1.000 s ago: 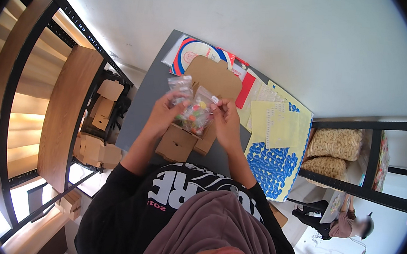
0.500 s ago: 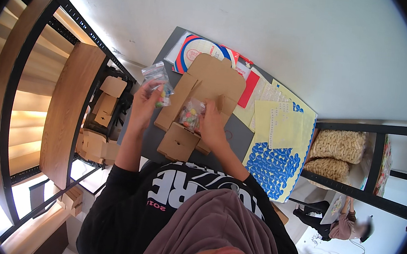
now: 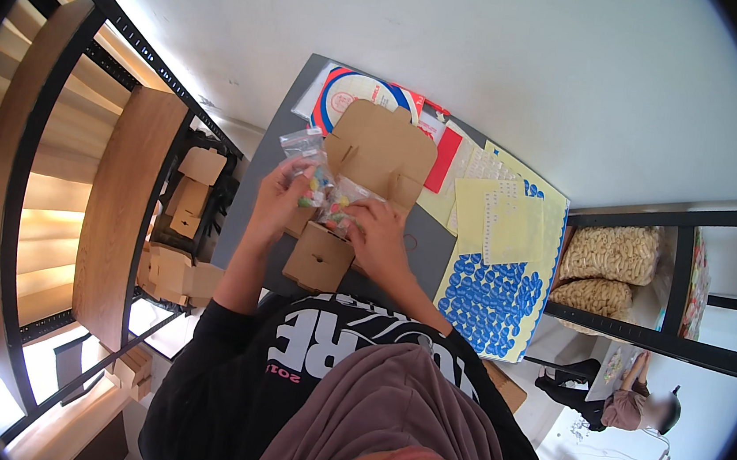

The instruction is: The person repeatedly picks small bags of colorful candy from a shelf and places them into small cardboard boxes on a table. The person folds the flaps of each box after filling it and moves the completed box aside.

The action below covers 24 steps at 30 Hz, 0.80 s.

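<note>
A brown cardboard box (image 3: 382,153) lies open on the grey table, its large lid flap spread away from me and a smaller flap toward me. My left hand (image 3: 274,201) is closed on a clear zip bag (image 3: 304,144) with small colourful pieces in its lower part, held over the box's left side. Inside the box is a second clear bag (image 3: 334,215) of colourful pieces. The fingers of my right hand (image 3: 378,242) are curled onto this bag's right side. The two bags are side by side, and I cannot tell whether they touch.
Yellow sheets with blue oval stickers (image 3: 490,304) cover the table's right side. A red card (image 3: 443,160) and a blue, white and red package (image 3: 333,93) lie at the back. Shelving (image 3: 131,207) stands left, with cardboard boxes (image 3: 189,199) beside it. Another person (image 3: 627,406) works far right.
My left hand has moved right with its bag, from beside the box to over it, close to the other bag. The right hand has shifted slightly toward me, its fingers further over the bag.
</note>
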Motion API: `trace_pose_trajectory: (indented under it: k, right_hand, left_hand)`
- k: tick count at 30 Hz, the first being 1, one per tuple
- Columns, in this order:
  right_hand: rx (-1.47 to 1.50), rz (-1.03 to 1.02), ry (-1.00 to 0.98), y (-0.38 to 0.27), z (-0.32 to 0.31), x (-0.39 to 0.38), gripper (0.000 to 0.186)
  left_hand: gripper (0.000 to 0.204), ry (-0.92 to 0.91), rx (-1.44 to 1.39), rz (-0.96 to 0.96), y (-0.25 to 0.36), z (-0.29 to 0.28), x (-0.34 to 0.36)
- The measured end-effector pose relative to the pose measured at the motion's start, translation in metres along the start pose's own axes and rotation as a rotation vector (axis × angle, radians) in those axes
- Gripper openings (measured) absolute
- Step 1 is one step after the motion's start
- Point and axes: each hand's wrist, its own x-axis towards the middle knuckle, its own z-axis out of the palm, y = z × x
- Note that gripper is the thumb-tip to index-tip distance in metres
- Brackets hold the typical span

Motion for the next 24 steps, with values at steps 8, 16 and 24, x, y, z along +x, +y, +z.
trace_pose_trajectory:
  k: [8,16,24]
  right_hand:
    - [0.349,0.231,0.162,-0.012,-0.028,0.008,0.018]
    - [0.607,0.483,0.085,0.006,-0.027,-0.001,0.012]
    - [0.606,0.549,0.148,0.020,-0.020,-0.005,0.013]
  left_hand:
    - [0.038,-0.341,-0.279,-0.228,0.010,0.033,-0.020]
    - [0.035,-0.381,0.187,0.086,0.012,0.043,-0.023]
    - [0.050,-0.261,0.626,0.269,0.033,0.029,-0.021]
